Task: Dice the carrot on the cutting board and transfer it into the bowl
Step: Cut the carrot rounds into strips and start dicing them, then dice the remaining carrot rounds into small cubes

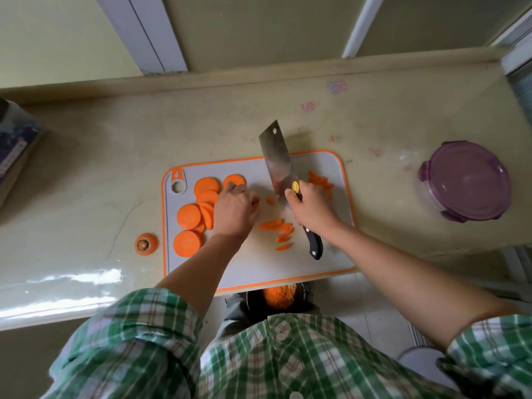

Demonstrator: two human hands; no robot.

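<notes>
The right hand (311,208) is wrapped round the black-handled steel cleaver (277,159), blade over the grey, orange-rimmed cutting board (288,266). Whether the curled left hand (234,210) pins anything cannot be told. Most round orange carrot slices (188,217) lie uncut beside a few thin carrot strips (279,228). The purple-lidded clear bowl (463,182) stands well apart, lid on, so dicing looks barely begun.

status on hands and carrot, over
Right hand grips cleaver, blade over board. Left hand curled beside it, hold unclear. Carrot rounds left, strips centre. Bowl lid on.

We're looking at the counter (374,116) carrying the cutting board (259,263), a carrot stub (146,244) just beside it, and a purple-lidded bowl (466,181) sitting way off right.
</notes>
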